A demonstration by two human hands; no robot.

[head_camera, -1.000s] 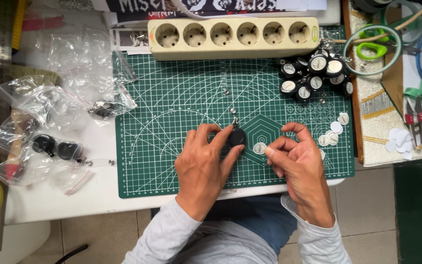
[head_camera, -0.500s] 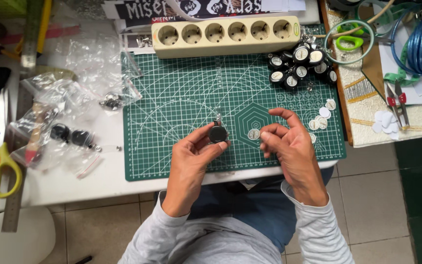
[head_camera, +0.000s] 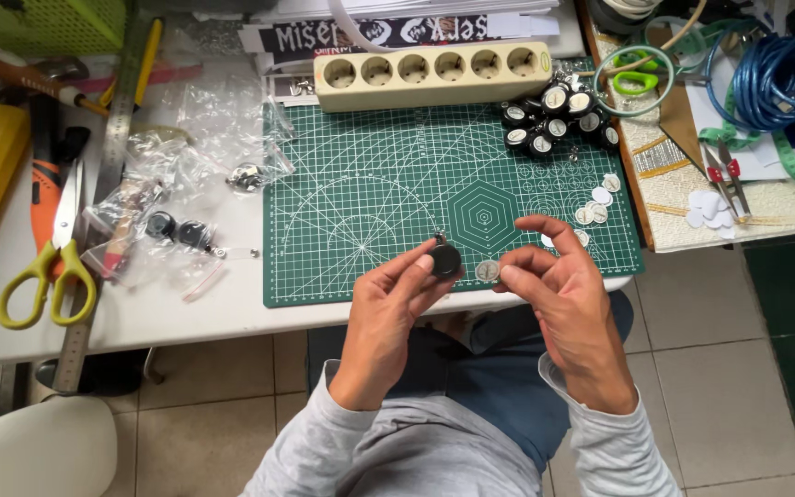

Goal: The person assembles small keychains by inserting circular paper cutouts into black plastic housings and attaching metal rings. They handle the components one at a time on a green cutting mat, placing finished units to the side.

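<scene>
The left hand [head_camera: 396, 294] pinches a small round black disc [head_camera: 444, 260] between thumb and fingertips, holding it just above the near edge of the green cutting mat [head_camera: 370, 193]. A little metal loop sticks up from the top of the disc. The right hand [head_camera: 558, 285] grips a small round white sticker [head_camera: 488, 270] between thumb and forefinger, right beside the disc; whether the two touch cannot be told. The other fingers of the right hand are spread upward.

The mat lies on a white table [head_camera: 186, 313]. At the mat's far right corner sits a pile of black discs with white faces [head_camera: 556, 115], and more loose white stickers [head_camera: 600, 198] lie near the right edge. A cream power strip [head_camera: 432, 72] rests along the mat's far edge. Left of the mat are clear plastic bags [head_camera: 186, 138], two more black discs [head_camera: 177, 228], yellow-handled scissors [head_camera: 52, 253] and a metal ruler [head_camera: 103, 202]. A coil of blue cable [head_camera: 779, 78] lies at the far right.
</scene>
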